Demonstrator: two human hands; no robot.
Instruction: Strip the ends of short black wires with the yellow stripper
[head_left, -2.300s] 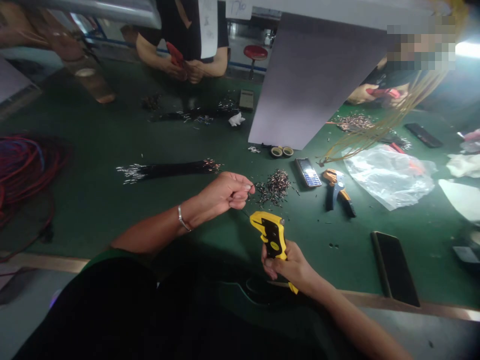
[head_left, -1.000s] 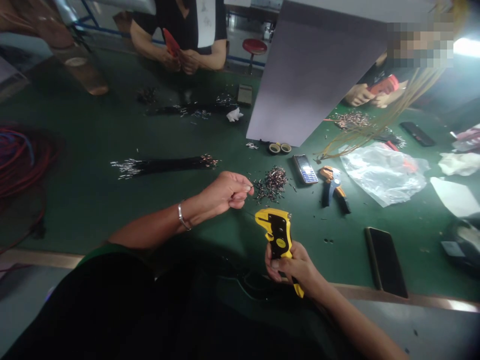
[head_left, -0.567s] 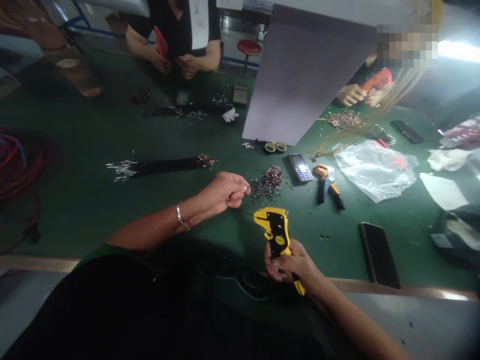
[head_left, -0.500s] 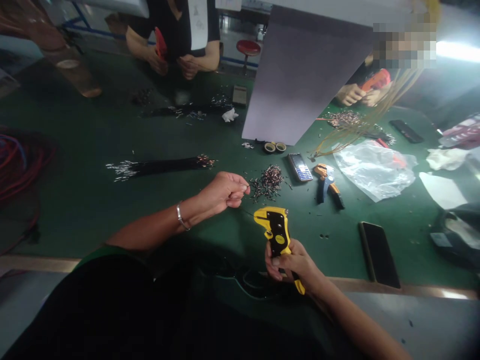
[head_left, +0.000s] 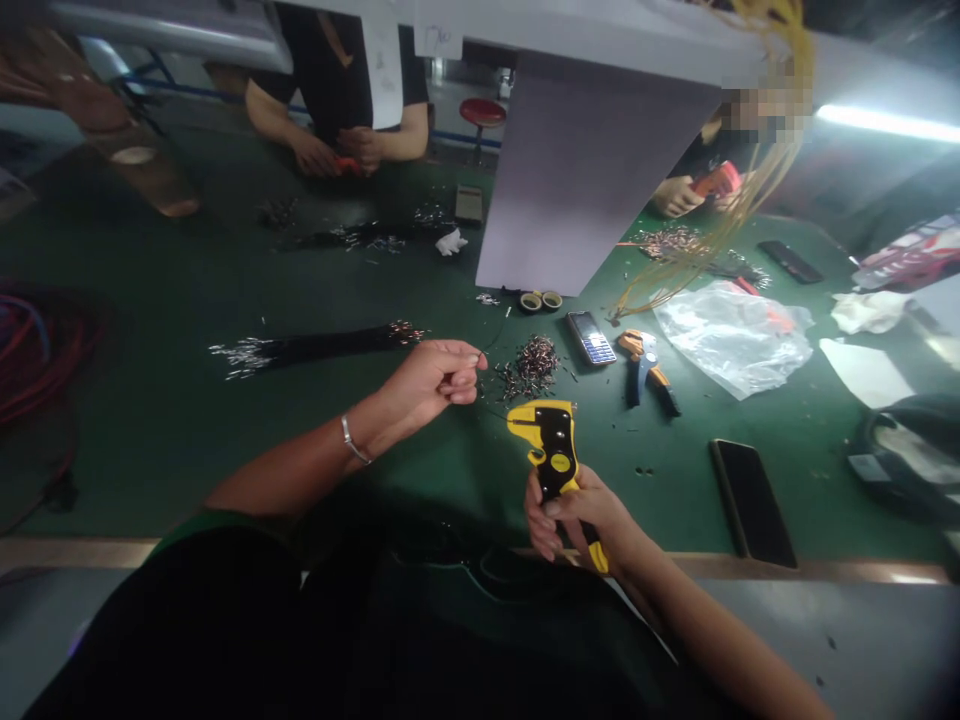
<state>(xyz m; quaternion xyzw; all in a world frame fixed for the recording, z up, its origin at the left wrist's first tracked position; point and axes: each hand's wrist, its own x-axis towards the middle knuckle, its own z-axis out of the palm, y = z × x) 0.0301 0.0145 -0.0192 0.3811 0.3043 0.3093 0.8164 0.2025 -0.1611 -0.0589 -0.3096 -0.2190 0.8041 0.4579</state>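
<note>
Pinched between the thumb and fingers of my left hand point(head_left: 446, 372) is a thin black wire point(head_left: 495, 338); one end, with a pale tip, sticks up to the right. My right hand point(head_left: 574, 510) is wrapped round the handles of a yellow and black wire stripper point(head_left: 551, 440), whose head points up and left. A thin dark strand runs close to its jaws; whether it sits in them I cannot tell. A pile of small cut wire ends point(head_left: 534, 365) lies just beyond the stripper. To the left rests a bundle of black wires point(head_left: 322, 345) with pale and coppery ends.
Beyond the pile are a keypad phone point(head_left: 592, 338), blue-orange pliers point(head_left: 645, 370), tape rolls point(head_left: 540, 300) and a clear plastic bag point(head_left: 739, 335). A smartphone point(head_left: 754, 500) lies near the right front edge. A grey panel point(head_left: 592, 170) stands behind. Two co-workers sit across the green table point(head_left: 165, 400).
My left hand has shifted slightly left, and the wire's pale-tipped end now shows above it. The stripper stays nearly in place. The co-worker at far left has lowered the red tool.
</note>
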